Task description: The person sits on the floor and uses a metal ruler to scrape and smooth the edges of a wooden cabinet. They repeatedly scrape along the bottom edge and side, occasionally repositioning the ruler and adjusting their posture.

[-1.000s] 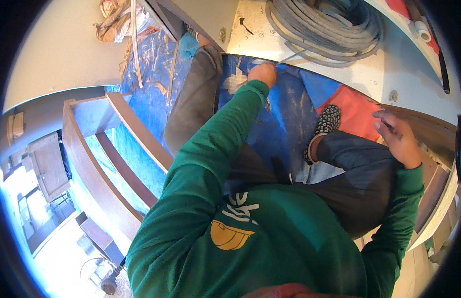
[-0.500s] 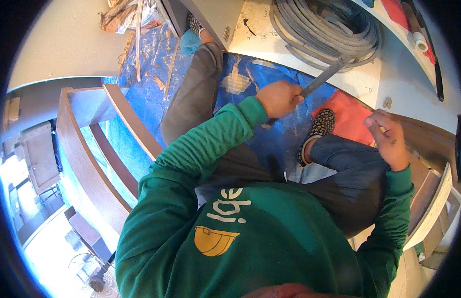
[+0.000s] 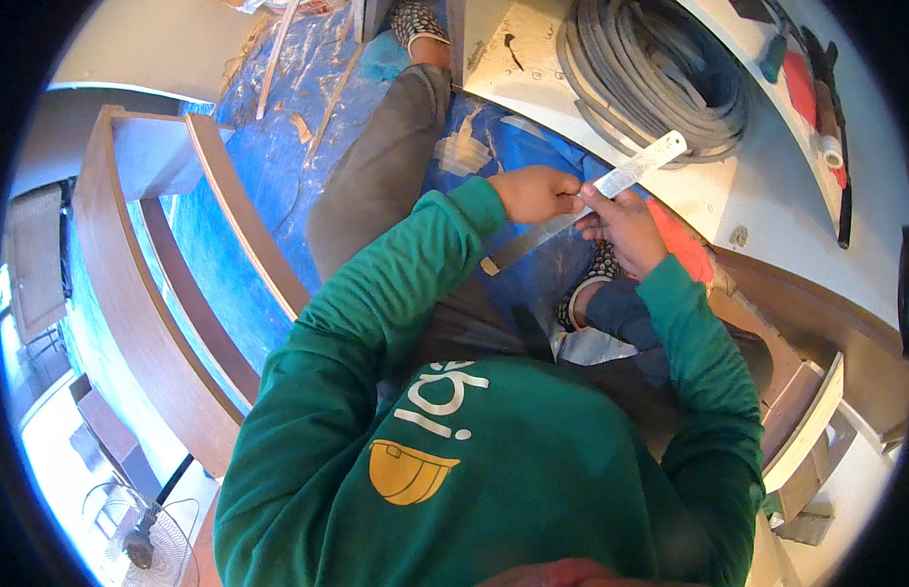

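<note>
A long, flat steel ruler point(image 3: 638, 169) with a hole in its rounded end slants between my hands, above the blue-covered floor. My left hand point(image 3: 539, 195) is closed at its middle, fingertips pinching near its edge. Right beside it, my right hand point(image 3: 623, 227) grips the same strip between thumb and fingers. The ruler's far end points up toward a coil of grey cable point(image 3: 611, 93); its lower end reaches below my left hand and shows a tan tip. My fingers hide part of its middle.
A wooden drawer-like frame point(image 3: 132, 293) stands at my left. Blue sheeting point(image 3: 278, 157) with thin wood strips covers the floor. The cable coil rests on a pale cabinet base point(image 3: 503, 59). Tools lie on a white shelf point(image 3: 768, 108) at the upper right. A fan point(image 3: 141, 548) is at lower left.
My right hand has come in from the right and taken hold of the ruler beside my left hand. The ruler has turned, its face now bright. The view has shifted slightly.
</note>
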The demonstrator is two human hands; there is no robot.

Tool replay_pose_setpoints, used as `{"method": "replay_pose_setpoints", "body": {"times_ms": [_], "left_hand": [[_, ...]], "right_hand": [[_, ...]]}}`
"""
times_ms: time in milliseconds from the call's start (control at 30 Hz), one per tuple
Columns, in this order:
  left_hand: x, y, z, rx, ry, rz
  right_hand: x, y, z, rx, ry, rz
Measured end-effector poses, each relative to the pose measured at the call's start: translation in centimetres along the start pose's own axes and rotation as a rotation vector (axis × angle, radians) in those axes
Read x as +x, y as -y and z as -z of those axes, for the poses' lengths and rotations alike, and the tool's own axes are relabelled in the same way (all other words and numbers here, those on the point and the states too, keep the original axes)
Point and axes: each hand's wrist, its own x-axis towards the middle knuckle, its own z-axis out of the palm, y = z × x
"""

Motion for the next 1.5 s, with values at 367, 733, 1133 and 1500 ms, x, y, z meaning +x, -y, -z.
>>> {"method": "replay_pose_setpoints", "body": {"times_ms": [367, 733, 1133, 1500], "left_hand": [[4.3, 16.9, 7.1, -0.088, -0.98, 0.531], [7.0, 22.0, 7.1, -0.347, -1.29, 0.374], [5.6, 20.5, 6.3, -0.291, -1.327, 0.444], [6.7, 21.2, 7.4, -0.245, -1.467, 0.425]], "right_hand": [[9.1, -3.1, -2.5, 0.016, -0.283, 0.073], [10.3, -4.4, -1.3, 0.066, -0.295, 0.061], [9.8, -3.9, -1.6, 0.017, -0.313, 0.091], [9.1, -5.1, -0.3, 0.03, -0.313, 0.095]]}}
